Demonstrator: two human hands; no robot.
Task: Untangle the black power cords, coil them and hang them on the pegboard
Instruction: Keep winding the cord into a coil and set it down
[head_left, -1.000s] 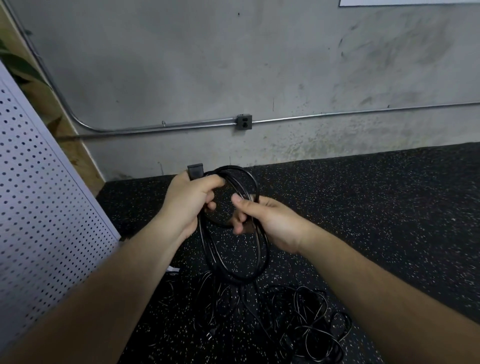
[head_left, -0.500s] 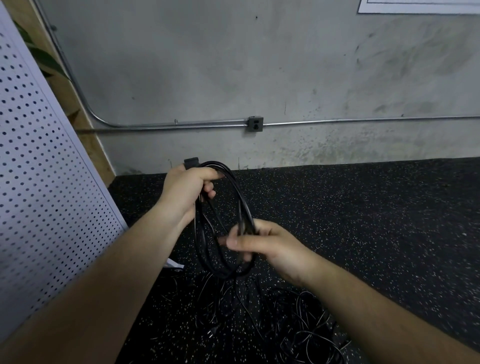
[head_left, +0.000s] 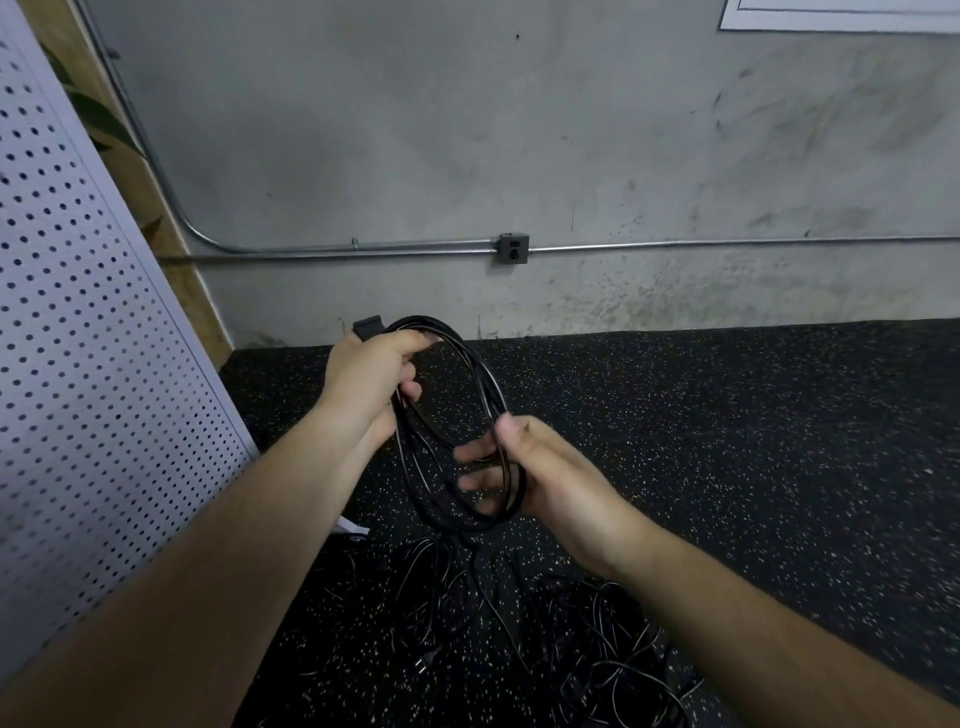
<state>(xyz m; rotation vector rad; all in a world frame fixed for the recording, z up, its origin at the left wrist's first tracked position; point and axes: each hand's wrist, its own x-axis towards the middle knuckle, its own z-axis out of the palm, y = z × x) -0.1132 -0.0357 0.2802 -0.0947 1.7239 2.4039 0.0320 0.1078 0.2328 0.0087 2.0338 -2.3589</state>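
Left grip: left hand (head_left: 371, 376) is clenched round the top of a black cord coil (head_left: 470, 358), fingers wrapped over the strands, with the plug end (head_left: 368, 328) poking out just past the knuckles on the far side.
Right grip: right hand (head_left: 545, 473) has the lower right side of the same coil, thumb on top and fingers curled underneath, a bit motion-blurred.
Coil position: held up in the air between both hands, roughly mid-scene, hanging as a long oval above the floor. One strand trails down from its bottom toward the cords below.
Far left: white pegboard (head_left: 93, 364), leaning at an angle, nothing on the part you can see.
Behind the pegboard: a green leaf (head_left: 104, 122) and a wood strip (head_left: 171, 260) running up the corner.
Wall: grey concrete wall (head_left: 467, 130), pretty scuffed and stained low down. A metal conduit (head_left: 363, 249) curves down from the upper left and runs flat to the right through a small outlet box (head_left: 514, 249).
Floor: black rubber floor (head_left: 727, 441) with pale flecks, runs right up to the wall.
Near the pegboard's foot: a small white scrap (head_left: 353, 527) on the floor, can't tell what it is.
Near, right of centre: tangled pile (head_left: 597, 639) of more black cords lying on the floor below the hands.
Top right: the edge of a white board (head_left: 841, 15) on the wall.
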